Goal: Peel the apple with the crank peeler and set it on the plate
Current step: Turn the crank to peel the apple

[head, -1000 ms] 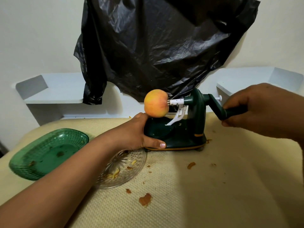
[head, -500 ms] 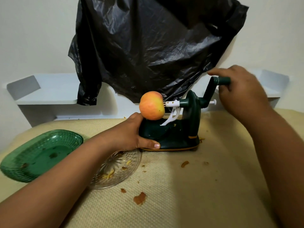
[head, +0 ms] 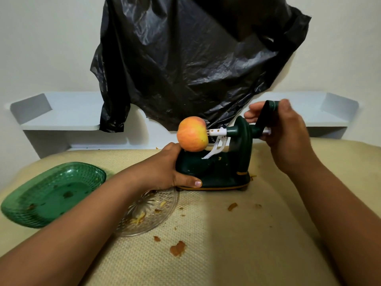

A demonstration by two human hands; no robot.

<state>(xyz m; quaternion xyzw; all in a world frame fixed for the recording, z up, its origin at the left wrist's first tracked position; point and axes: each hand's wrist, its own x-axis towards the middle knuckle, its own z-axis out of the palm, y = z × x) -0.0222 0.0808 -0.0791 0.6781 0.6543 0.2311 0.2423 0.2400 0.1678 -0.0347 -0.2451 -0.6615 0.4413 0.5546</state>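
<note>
A black plastic bag (head: 195, 65) hangs far behind the dark green crank peeler (head: 222, 166), whose base the left hand (head: 165, 172) grips while the right hand (head: 284, 129) curls round its raised crank handle (head: 272, 106), the unpeeled apple (head: 192, 137) spiked on its prongs above the base.

Soft, even indoor light with faint shadows; wide-angle bending at the edges, motion blur on the right hand (head: 288, 129).
</note>
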